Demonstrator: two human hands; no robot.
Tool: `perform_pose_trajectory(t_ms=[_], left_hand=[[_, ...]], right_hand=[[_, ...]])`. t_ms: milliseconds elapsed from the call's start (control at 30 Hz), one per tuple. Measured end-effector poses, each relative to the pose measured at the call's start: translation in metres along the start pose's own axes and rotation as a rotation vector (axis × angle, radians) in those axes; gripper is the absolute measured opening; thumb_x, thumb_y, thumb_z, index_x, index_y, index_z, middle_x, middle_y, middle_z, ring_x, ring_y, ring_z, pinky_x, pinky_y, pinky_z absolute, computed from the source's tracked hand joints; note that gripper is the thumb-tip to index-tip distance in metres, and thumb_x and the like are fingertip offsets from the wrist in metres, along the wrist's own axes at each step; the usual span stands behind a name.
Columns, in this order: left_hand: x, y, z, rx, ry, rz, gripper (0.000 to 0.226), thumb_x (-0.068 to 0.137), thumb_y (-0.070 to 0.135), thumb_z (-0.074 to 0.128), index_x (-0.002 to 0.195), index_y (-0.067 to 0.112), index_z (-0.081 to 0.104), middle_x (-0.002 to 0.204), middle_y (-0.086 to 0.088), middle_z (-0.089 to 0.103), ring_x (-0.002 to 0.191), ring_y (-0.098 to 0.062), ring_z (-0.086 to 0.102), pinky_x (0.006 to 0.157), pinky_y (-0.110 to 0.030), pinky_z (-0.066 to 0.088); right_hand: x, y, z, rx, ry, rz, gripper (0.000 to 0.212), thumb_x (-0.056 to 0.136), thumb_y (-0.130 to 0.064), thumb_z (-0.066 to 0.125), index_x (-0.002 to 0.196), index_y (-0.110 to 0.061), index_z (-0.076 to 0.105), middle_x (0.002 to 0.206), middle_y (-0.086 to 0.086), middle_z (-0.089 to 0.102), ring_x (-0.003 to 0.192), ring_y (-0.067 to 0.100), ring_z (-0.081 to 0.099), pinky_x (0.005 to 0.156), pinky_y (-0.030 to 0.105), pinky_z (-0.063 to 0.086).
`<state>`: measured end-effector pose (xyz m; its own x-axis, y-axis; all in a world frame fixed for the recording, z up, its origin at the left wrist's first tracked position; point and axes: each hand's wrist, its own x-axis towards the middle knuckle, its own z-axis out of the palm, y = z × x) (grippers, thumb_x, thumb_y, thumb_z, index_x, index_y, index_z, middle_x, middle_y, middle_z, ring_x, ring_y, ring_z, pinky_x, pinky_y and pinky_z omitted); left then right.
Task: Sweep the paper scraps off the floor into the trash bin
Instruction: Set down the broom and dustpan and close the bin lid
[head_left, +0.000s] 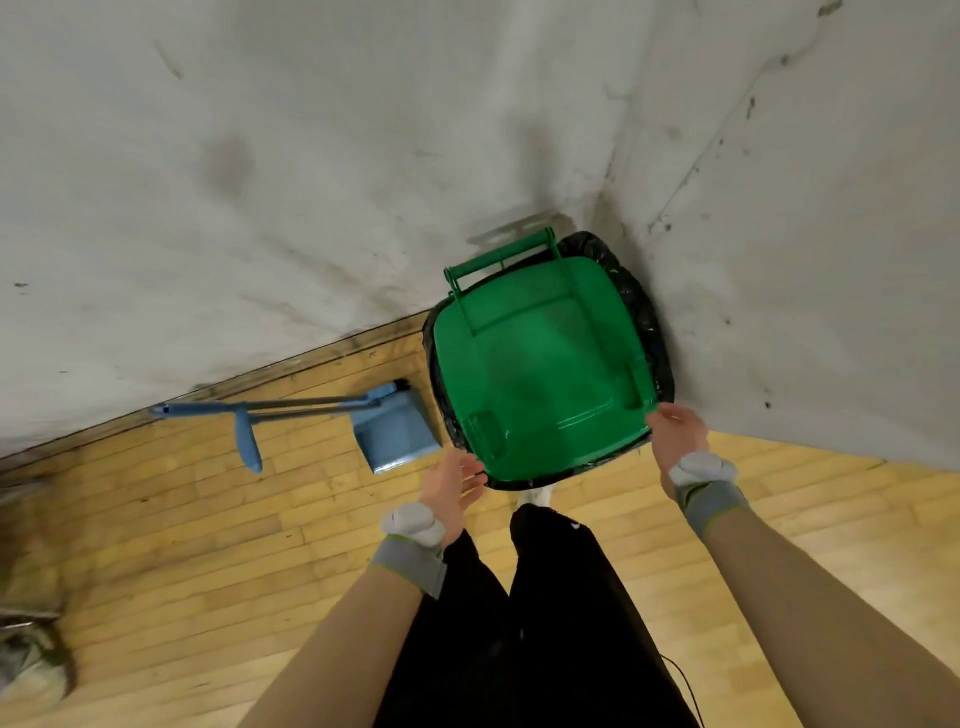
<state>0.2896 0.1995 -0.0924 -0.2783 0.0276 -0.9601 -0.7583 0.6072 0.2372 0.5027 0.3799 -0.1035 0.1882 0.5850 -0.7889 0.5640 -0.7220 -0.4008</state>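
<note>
In wall corner (609, 171), wood floor (208, 525): trash bin (550, 332); your left hand (454, 486) touches lid (519, 400) straight-fingered, right hand (678, 434) grips lid corner.

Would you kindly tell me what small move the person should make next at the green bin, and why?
Probably lift the front edge of the green lid upward. It lies shut over the trash bin, the left hand and right hand are at its front corners, and the blue dustpan lies on the floor beside it, so nothing can go in until it opens.
</note>
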Motion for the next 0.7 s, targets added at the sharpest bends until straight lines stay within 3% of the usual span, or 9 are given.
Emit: perform_pose_trajectory(t_ms=[100,200,233,267,300,333,433,633,700], left_hand=[[-0.004,0.003,0.001,0.151,-0.010,0.040,0.016,0.094,0.015,0.049,0.103,0.006,0.059,0.099,-0.011,0.066,0.083,-0.023,0.061,0.068,-0.028,0.051],[-0.011,0.005,0.004,0.367,-0.049,0.124,0.017,0.094,0.015,0.049,0.105,0.006,0.059,0.095,-0.009,0.065,0.078,-0.021,0.058,0.064,-0.026,0.046],[-0.013,0.006,0.004,0.459,-0.071,0.169,0.017,0.095,0.015,0.048,0.104,0.005,0.059,0.093,-0.009,0.064,0.076,-0.020,0.057,0.065,-0.027,0.045],[-0.013,0.007,0.004,0.553,-0.090,0.208,0.019,0.095,0.015,0.047,0.102,0.004,0.060,0.091,-0.008,0.064,0.076,-0.020,0.057,0.066,-0.028,0.045],[-0.016,0.009,0.003,0.659,-0.111,0.253,0.020,0.096,0.016,0.045,0.099,0.003,0.061,0.089,-0.008,0.065,0.074,-0.019,0.058,0.066,-0.027,0.046],[-0.020,0.011,0.001,0.763,-0.135,0.294,0.022,0.097,0.017,0.044,0.093,0.003,0.061,0.084,-0.007,0.066,0.070,-0.018,0.059,0.065,-0.026,0.047],[-0.030,0.015,-0.011,1.016,-0.191,0.391,0.035,0.100,0.021,0.041,0.069,0.010,0.052,0.067,-0.006,0.064,0.060,-0.016,0.060,0.071,-0.031,0.051],[-0.046,0.005,-0.059,1.202,-0.227,0.531,0.059,0.104,0.040,0.033,0.057,0.012,0.053,0.068,-0.011,0.068,0.060,-0.016,0.061,0.072,-0.026,0.050],[-0.045,0.001,-0.070,1.120,-0.250,0.468,0.052,0.104,0.037,0.035,0.065,0.009,0.055,0.072,-0.011,0.068,0.060,-0.018,0.062,0.063,-0.025,0.049]], right_hand=[[-0.005,-0.005,0.003,-0.066,-0.095,-0.011,0.026,0.098,-0.022,0.054,0.120,-0.014,0.065,0.091,0.013,0.062,0.075,0.030,0.051,0.075,0.038,0.044],[-0.013,-0.007,0.002,-0.067,-0.121,0.070,0.014,0.093,-0.019,0.054,0.081,-0.012,0.056,0.061,0.008,0.037,0.054,0.020,0.025,0.063,0.035,0.029],[-0.016,-0.005,0.001,-0.081,-0.118,0.076,0.019,0.090,-0.018,0.055,0.076,-0.006,0.051,0.062,0.012,0.037,0.054,0.021,0.027,0.070,0.038,0.020],[-0.015,-0.001,0.001,-0.095,-0.125,0.084,0.020,0.088,-0.017,0.055,0.076,0.000,0.054,0.081,0.001,0.032,0.056,0.024,0.038,0.077,0.039,0.017],[-0.015,0.004,0.000,-0.088,-0.129,0.083,0.021,0.087,-0.016,0.057,0.081,0.004,0.060,0.109,0.022,0.068,0.064,0.030,0.051,0.096,0.050,0.045],[-0.018,0.010,-0.003,-0.081,-0.136,0.095,0.022,0.086,-0.017,0.058,0.088,0.004,0.066,0.096,0.028,0.066,0.077,0.035,0.059,0.074,0.044,0.048],[-0.024,0.032,-0.007,-0.079,-0.150,0.117,0.025,0.091,-0.017,0.059,0.102,0.002,0.070,0.117,0.029,0.065,0.114,0.045,0.060,0.100,0.059,0.047],[-0.083,0.072,0.005,0.040,-0.154,0.160,0.020,0.097,-0.010,0.055,0.103,0.003,0.069,0.115,0.023,0.068,0.114,0.043,0.060,0.103,0.056,0.045],[-0.097,0.080,0.011,0.075,-0.150,0.201,0.031,0.098,-0.003,0.048,0.118,0.015,0.062,0.127,0.030,0.060,0.115,0.050,0.055,0.110,0.058,0.035]])
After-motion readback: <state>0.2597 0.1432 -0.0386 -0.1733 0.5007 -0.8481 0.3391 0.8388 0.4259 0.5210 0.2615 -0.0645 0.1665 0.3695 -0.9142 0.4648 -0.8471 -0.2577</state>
